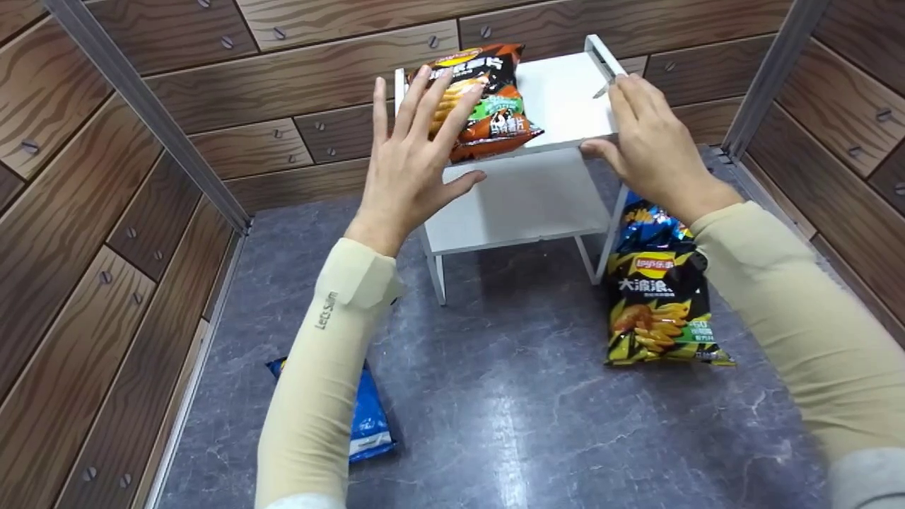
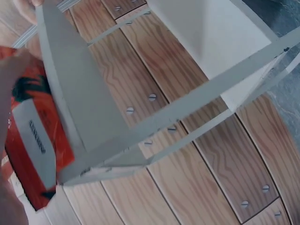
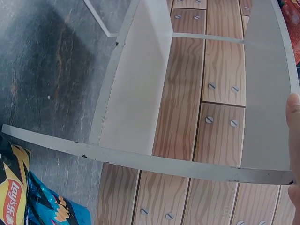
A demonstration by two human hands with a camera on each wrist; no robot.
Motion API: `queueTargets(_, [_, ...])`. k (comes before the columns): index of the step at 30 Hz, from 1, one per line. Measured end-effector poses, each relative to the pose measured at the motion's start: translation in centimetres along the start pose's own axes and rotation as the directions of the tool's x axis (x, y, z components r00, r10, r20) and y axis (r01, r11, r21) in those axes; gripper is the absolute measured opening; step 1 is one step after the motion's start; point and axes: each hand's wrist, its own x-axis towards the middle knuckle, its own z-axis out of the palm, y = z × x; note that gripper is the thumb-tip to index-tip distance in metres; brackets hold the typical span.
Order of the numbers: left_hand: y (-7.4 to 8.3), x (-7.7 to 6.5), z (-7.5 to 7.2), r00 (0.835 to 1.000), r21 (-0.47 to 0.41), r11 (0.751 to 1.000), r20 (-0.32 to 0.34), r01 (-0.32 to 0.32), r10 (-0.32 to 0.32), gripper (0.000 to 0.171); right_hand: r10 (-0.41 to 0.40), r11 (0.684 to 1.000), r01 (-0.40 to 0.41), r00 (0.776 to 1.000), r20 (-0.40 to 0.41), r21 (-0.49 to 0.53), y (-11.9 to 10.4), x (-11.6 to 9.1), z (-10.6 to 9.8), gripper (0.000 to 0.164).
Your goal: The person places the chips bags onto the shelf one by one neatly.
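A small white two-tier shelf (image 1: 558, 99) stands against the back wall. On its top, at the left, lies an orange-and-black chip bag (image 1: 505, 106), seen from its edge in the left wrist view. My left hand (image 1: 413, 162) is over this bag, fingers spread and straight; whether they press on it is hard to tell. With my right hand (image 1: 654, 138) I hold the shelf's top right corner, fingers along the side rail and thumb at the front edge. In the right wrist view the thumb (image 3: 293, 110) meets the edge of the top panel.
A black-and-yellow chip bag (image 1: 657, 307) and a blue chip bag (image 1: 647, 223) lie on the floor beside the shelf's right legs. Another blue packet (image 1: 371, 417) lies at front left, partly behind my left sleeve. Wood-patterned walls (image 1: 212, 92) enclose the grey floor (image 1: 495, 367).
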Motion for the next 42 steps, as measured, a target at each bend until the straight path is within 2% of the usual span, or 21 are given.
queueTargets(4, [-0.9,-1.1,-0.6,0.998,-0.061,0.998,-0.055,0.004,-0.007,0.072,0.010,1.000,-0.010,1.000,0.002,0.008,0.0,0.1,0.0,0.075])
queueTargets(8, [-2.2,-2.5,-1.1,0.991,-0.080,0.995,-0.117,0.052,-0.061,0.058,0.010,1.000,-0.010,1.000,0.007,0.008,0.0,0.1,0.1,0.075])
queueTargets(13, [-3.2,-5.2,-1.1,0.968,-0.141,0.981,-0.196,0.130,-0.157,0.054,0.007,1.000,-0.007,1.000,0.007,-0.009,0.2,0.1,0.0,0.075])
queueTargets(17, [-3.3,-7.8,-0.6,0.956,-0.173,0.969,-0.206,0.174,-0.208,0.055,0.008,1.000,-0.008,1.000,0.004,-0.015,0.4,-0.1,-0.1,0.074])
queueTargets(22, [-3.2,-11.4,0.3,0.958,-0.171,0.962,-0.155,0.213,-0.239,0.058,0.011,1.000,-0.011,1.000,0.011,-0.023,0.5,-0.1,-0.2,0.074])
queueTargets(28, [-2.6,-15.5,1.6,0.953,-0.173,0.948,-0.094,0.268,-0.286,0.065,-0.008,0.999,0.008,1.000,-0.023,-0.031,0.8,-0.2,-0.2,0.073])
queueTargets(33, [-1.8,-19.7,2.9,0.947,-0.156,0.935,0.004,0.317,-0.320,0.076,-0.001,0.999,0.001,1.000,-0.018,-0.035,0.6,-0.1,-0.1,0.072])
queueTargets(40, [-0.9,-25.4,4.0,0.895,-0.142,0.887,0.151,0.440,-0.420,0.081,-0.007,1.000,0.006,1.000,-0.011,-0.027,0.3,0.2,0.1,0.074])
queueTargets(42, [-0.5,-26.6,4.1,0.867,-0.120,0.868,0.210,0.481,-0.451,0.080,-0.008,1.000,0.007,1.000,-0.011,-0.028,0.3,0.2,0.0,0.074])
